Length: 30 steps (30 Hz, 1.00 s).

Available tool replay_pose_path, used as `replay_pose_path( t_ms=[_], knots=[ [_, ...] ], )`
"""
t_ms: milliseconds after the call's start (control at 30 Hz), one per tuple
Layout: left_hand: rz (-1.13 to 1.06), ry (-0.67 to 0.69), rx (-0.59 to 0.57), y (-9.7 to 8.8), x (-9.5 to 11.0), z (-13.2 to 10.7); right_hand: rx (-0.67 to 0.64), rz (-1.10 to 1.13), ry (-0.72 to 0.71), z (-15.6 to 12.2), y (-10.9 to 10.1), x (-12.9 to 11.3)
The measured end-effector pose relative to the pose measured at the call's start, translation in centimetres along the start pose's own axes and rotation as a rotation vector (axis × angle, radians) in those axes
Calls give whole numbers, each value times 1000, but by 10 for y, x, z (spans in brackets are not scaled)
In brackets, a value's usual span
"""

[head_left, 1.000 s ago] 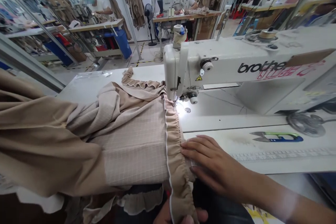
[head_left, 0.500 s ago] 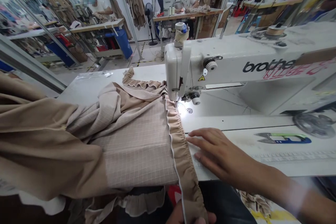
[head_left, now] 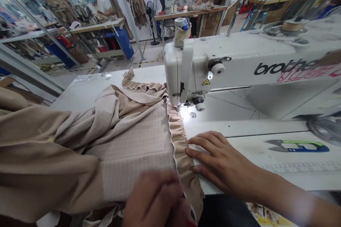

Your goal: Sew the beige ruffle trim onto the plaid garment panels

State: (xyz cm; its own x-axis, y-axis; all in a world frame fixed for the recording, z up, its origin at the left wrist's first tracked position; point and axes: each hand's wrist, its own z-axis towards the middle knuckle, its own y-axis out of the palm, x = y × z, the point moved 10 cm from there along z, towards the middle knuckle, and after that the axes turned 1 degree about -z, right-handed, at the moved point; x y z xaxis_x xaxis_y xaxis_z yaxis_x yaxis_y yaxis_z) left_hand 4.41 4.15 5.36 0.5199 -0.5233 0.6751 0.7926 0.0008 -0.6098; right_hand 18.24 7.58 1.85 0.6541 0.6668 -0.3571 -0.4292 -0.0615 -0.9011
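A tan ruffled fabric strip with a white edge (head_left: 184,159) runs from the near edge of the white worktop (head_left: 245,127) to the lit metal presser foot (head_left: 178,108) of the white sewing machine (head_left: 226,60). It lies along the right edge of a beige checked fabric panel (head_left: 138,152), whose folds bunch up to the left. The right hand (head_left: 213,156) lies flat and loosely spread, fingertips against the strip's right edge. The left hand (head_left: 157,198), blurred, is curled over the panel's near right corner beside the strip; whether it grips cloth I cannot tell.

The likeliest trouble is the strip and panel edges drifting apart, should the left hand's movement tug the near end askew while the right hand bears only lightly on one side. Gathers could also bunch unevenly or fold under the foot if pushed forward. The heavy folds at left might drag the panel off line. Fingers sliding too far forward would come near the needle area. The green-and-blue metal thread snips (head_left: 298,145) lie well apart, at right.
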Motion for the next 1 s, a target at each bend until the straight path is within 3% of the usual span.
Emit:
replay_pose_path(
  t_ms=[33, 67, 133, 200, 300, 400, 533, 667, 800, 1000],
  knots=[
    [86, 231, 26, -4, 15, 23, 1, 3, -10, 1, 0, -1],
    [205, 312, -27, 4, 13, 46, 3, 14, -21, 2, -1, -2],
    [400, 390, -171, 29, -6, 81, 2, 47, -26, 3, -2, -2],
    [512, 358, -302, 52, -36, 97, -7, 70, -16, 5, -4, -1],
    [588, 314, -362, 68, -65, 93, -18, 74, -16, 7, -6, 0],
    [616, 297, -361, 71, -74, 84, -19, 79, -24, 10, -7, 2],
    [614, 259, -394, 73, -82, 95, -16, 85, 12, 16, -7, 13],
    [664, 304, -380, 70, -74, 107, -63, 96, 20, 21, -1, 22],
    [649, 367, -266, 62, -54, 98, -105, 82, -3, 21, 2, 21],
    [645, 336, -290, 70, -65, 88, -119, 44, -28, 21, 3, 23]
  ],
)
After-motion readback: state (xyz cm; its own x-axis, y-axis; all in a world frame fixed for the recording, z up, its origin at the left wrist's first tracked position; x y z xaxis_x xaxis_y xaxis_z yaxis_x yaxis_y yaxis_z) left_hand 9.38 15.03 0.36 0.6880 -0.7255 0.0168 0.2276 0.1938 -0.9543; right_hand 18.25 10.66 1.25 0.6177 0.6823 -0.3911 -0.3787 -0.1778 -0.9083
